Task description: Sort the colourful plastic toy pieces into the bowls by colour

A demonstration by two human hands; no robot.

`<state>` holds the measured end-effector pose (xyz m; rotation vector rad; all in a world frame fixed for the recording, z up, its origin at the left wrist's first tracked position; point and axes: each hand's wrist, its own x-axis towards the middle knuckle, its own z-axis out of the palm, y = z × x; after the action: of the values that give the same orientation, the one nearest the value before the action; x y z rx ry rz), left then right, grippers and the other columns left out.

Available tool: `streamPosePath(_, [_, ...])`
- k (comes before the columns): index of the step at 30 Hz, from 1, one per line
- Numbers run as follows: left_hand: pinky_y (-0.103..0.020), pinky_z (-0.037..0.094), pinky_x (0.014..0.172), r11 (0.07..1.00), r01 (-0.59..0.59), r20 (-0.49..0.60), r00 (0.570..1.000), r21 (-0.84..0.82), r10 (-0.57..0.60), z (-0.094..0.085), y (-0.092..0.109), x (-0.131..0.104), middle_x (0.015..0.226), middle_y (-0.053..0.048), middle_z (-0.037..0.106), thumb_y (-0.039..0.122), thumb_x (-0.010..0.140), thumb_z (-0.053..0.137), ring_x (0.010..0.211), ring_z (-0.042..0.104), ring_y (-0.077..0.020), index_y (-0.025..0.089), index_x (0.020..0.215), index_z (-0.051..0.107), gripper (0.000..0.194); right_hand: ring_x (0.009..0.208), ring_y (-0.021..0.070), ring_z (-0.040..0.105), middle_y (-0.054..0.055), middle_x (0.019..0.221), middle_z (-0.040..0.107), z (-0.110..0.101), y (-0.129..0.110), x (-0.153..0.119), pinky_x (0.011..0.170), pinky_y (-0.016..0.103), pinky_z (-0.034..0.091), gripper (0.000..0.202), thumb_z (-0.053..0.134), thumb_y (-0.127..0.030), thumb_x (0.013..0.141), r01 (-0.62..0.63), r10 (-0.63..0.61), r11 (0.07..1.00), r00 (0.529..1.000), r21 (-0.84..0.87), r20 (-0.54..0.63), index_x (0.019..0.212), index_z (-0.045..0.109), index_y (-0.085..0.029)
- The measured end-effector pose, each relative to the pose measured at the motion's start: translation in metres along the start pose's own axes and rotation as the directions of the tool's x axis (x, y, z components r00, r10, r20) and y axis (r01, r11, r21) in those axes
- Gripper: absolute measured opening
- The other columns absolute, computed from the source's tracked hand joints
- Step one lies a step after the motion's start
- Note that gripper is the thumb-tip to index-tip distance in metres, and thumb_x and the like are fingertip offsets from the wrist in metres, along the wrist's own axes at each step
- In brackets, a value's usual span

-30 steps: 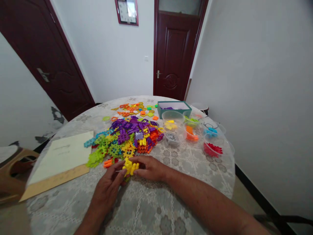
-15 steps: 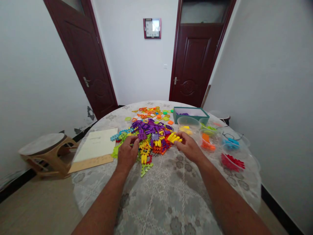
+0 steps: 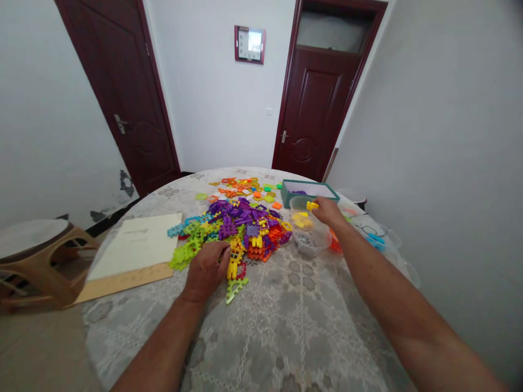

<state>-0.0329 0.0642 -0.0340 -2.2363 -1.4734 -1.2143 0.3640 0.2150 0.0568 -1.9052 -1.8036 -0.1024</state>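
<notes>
Left hand (image 3: 206, 269): at the near-left edge of the heap (image 3: 241, 215), fingers curled. Can't tell from here whether it pinches anything or merely rests. A light touch would serve best: toothed edges look apt to snag, so pieces are better lifted than dragged.

Right hand (image 3: 329, 211): out to the right of the heap, thumb and finger pinching a yellow piece (image 3: 311, 206) by the rim of a clear tub (image 3: 293, 214). Any release here, I'd judge, wants to be low and well inside the wall, forearm kept high; the tub looks thin and could tip if nudged. Mind the tub of grey bits (image 3: 303, 238), also right of the heap but nearer the person; a stray drop might mix colours.

Looks: at the heap's near edge, yellow prongs (image 3: 232, 270), rounded, paired, against a pale green triangle (image 3: 236, 291). The pinched piece, right of the heap: bright plastic, stubby end showing, remainder behind the fingers. Yellow pieces (image 3: 301, 220) in the clear tub: matching colour, outlines blurred.
</notes>
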Motion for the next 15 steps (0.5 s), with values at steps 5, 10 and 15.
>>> streamPosePath(5, [-0.036,0.054,0.083,1.000,-0.005,0.016,1.000,0.010,0.005,0.003,0.003,-0.001,0.094,-0.008,0.075,0.025,0.100,0.054,0.089,0.070,-0.0234,0.019,0.100,0.067,0.015,0.116,0.0287,0.062,0.020,0.120,0.069,0.010,-0.022,-0.026,0.104,0.039,0.045,0.039,0.054,-0.011,0.086,0.122,-0.111,0.990,0.982,0.067,-0.156,0.121,0.068,-0.008])
streamPosePath(10, [-0.037,0.054,0.083,1.000,0.000,0.047,0.999,0.027,-0.001,0.004,0.003,-0.003,0.094,-0.007,0.074,0.025,0.100,0.054,0.089,0.069,-0.0231,0.020,0.100,0.067,0.014,0.100,0.0229,0.066,0.011,0.106,0.071,0.038,-0.081,-0.091,0.096,0.037,0.052,0.029,0.051,-0.015,0.091,0.475,-0.469,0.809,0.877,0.347,-0.107,0.112,0.071,-0.017])
streamPosePath(15, [-0.036,0.054,0.082,0.999,-0.029,0.059,0.998,0.046,0.026,0.002,0.007,-0.003,0.092,-0.008,0.074,0.024,0.100,0.054,0.087,0.069,-0.0230,0.019,0.100,0.067,0.014,0.126,0.0252,0.059,0.014,0.146,0.055,0.059,-0.130,-0.136,0.101,0.040,0.053,0.048,0.053,-0.020,0.095,0.529,-0.583,0.781,0.809,0.332,0.080,0.144,0.055,-0.022])
